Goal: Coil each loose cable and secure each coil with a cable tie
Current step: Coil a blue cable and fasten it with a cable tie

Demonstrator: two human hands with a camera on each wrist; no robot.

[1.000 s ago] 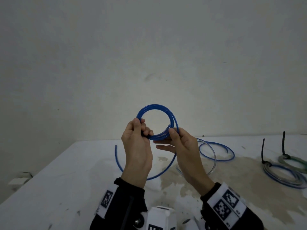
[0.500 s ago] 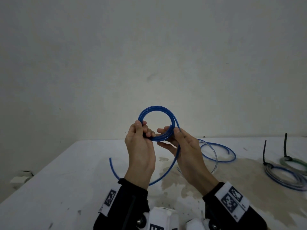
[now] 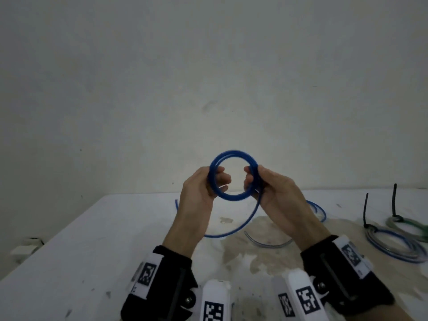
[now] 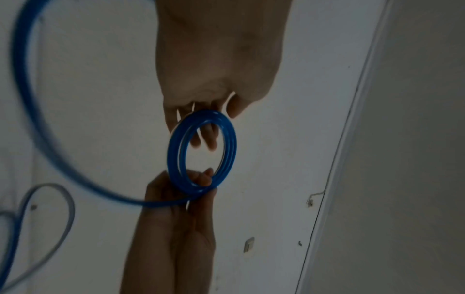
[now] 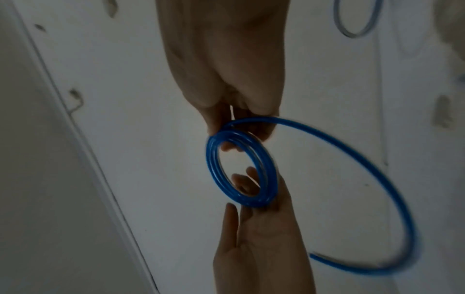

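I hold a coil of blue cable (image 3: 231, 197) upright in the air above the white table (image 3: 92, 251). My left hand (image 3: 215, 179) grips its left side with fingers curled through the ring. My right hand (image 3: 252, 179) grips the right side, where the loose tail (image 3: 234, 229) leaves and hangs in a curve down to the table. The left wrist view shows the coil (image 4: 173, 159) between left fingers (image 4: 201, 137) above and the right hand (image 4: 176, 218) below. The right wrist view shows the coil (image 5: 210, 159), the blurred tail (image 5: 377, 169) and the left hand (image 5: 259, 238).
At the right of the table lie a blue-and-clear coil (image 3: 391, 246) and a green coil (image 3: 407, 224), each bound with an upright black cable tie. A clear tube (image 3: 266, 243) and another blue cable (image 3: 320, 208) lie behind my right hand. A wall stands close behind.
My right hand has slid from the coil's bottom to its right side, and the left hand has shifted to the left side. The loose tail has swung and looks shorter.
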